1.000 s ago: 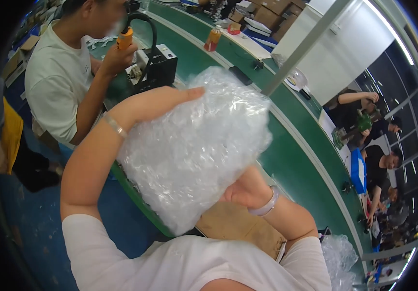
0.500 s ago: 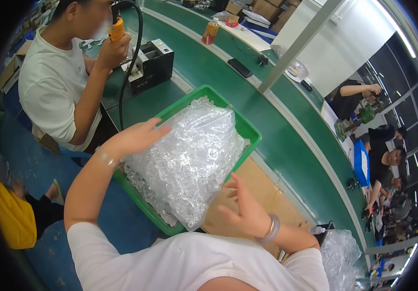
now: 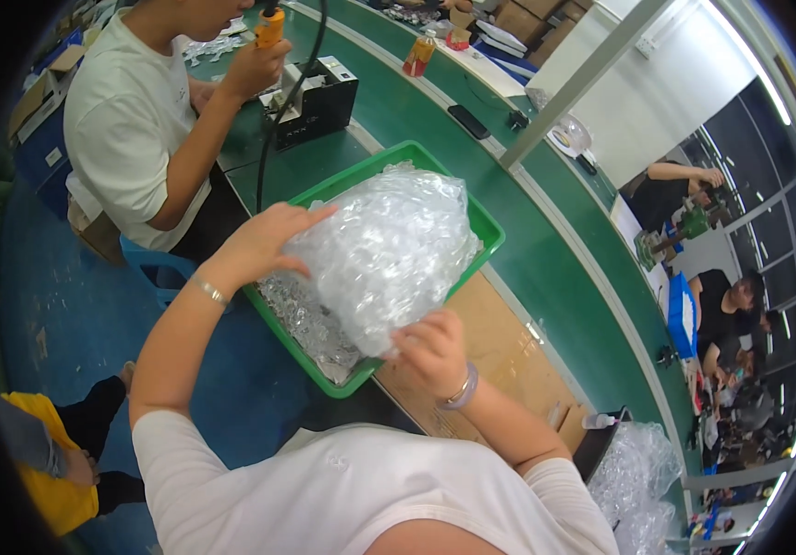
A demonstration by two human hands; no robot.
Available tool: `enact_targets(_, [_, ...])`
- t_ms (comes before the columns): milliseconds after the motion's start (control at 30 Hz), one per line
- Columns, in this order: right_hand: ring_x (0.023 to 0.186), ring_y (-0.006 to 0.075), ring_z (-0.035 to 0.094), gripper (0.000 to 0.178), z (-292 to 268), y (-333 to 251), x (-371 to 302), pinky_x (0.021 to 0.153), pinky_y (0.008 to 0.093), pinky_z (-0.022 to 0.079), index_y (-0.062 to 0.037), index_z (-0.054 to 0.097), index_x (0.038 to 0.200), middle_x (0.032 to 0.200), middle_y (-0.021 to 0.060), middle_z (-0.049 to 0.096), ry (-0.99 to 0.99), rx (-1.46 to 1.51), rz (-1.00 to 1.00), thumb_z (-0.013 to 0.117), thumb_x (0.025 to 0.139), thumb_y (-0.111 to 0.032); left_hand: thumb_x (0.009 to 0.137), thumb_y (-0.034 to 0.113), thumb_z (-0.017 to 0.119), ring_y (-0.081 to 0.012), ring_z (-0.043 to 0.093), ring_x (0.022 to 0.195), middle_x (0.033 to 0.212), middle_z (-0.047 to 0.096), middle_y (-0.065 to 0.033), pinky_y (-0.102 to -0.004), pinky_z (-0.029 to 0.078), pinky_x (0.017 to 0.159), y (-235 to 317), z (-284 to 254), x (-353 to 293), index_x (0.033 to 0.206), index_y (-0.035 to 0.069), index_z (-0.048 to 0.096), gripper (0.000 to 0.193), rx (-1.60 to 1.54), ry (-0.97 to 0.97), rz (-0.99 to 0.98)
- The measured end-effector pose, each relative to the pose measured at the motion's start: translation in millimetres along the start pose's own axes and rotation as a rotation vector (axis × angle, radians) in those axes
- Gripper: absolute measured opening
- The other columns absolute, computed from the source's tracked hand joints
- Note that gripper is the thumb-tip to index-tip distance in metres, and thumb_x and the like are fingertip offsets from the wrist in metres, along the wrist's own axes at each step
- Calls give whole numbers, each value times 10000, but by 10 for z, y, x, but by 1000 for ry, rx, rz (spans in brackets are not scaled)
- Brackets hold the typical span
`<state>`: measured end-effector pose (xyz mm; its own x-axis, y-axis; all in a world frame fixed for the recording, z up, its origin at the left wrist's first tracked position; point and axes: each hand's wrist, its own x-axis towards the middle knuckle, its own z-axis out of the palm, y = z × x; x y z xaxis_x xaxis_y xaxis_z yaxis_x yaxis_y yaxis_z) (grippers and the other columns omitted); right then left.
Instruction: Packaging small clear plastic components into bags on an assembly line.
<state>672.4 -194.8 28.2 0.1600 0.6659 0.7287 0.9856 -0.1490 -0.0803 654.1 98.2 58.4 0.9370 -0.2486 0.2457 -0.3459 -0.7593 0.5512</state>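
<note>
A bulging clear plastic bag (image 3: 384, 245) lies in a green plastic bin (image 3: 269, 324), covering most of it. In the bin's near left part, loose small silvery-clear pieces (image 3: 310, 319) show beside the bag. My left hand (image 3: 264, 242) is at the bag's left side, thumb and fingers apart, the fingertips at the plastic. At the bag's near right corner, my right hand (image 3: 430, 351) has its fingers closed on the plastic. What fills the bag cannot be made out through the glare.
Beneath the bin's right side is a brown board (image 3: 500, 356). Another clear plastic bag (image 3: 634, 481) stands at the lower right. A co-worker (image 3: 130, 120) on the left holds an orange tool (image 3: 269, 30) near a black machine (image 3: 319, 106). A phone (image 3: 468, 121) lies on the green bench (image 3: 546, 240).
My right hand has gone from open beside the bag to gripping its near corner. The bag's near end has shifted away from me, baring more loose pieces. My whole view has shifted.
</note>
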Motion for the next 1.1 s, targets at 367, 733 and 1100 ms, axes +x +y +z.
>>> enact_targets(367, [811,158,549,254,-492,1182,853,725,266,449,14,557,961,900,72,584,949,727,795,467,895,-214,673,211,720,-189,440,1109,1208,469,-156,-284,368,899,247,-69,1457,1270,68,385,700,-860,408,143])
enact_targets(733, [1170,250,380,696,-162,1206,457,975,376,306,-32,298,1304,1268,116,389,695,942,602,453,817,-505,744,223,646,-145,515,975,1031,571,-88,-254,383,865,28,290,1602,1116,58,549,418,-1428,178,82])
enact_targets(1100, [1095,296,465,453,-310,985,894,921,447,378,8,413,1174,1202,178,458,886,661,830,322,867,-313,744,198,645,-95,585,678,776,634,-55,-201,456,626,520,-77,1683,864,-9,640,239,-1532,321,119])
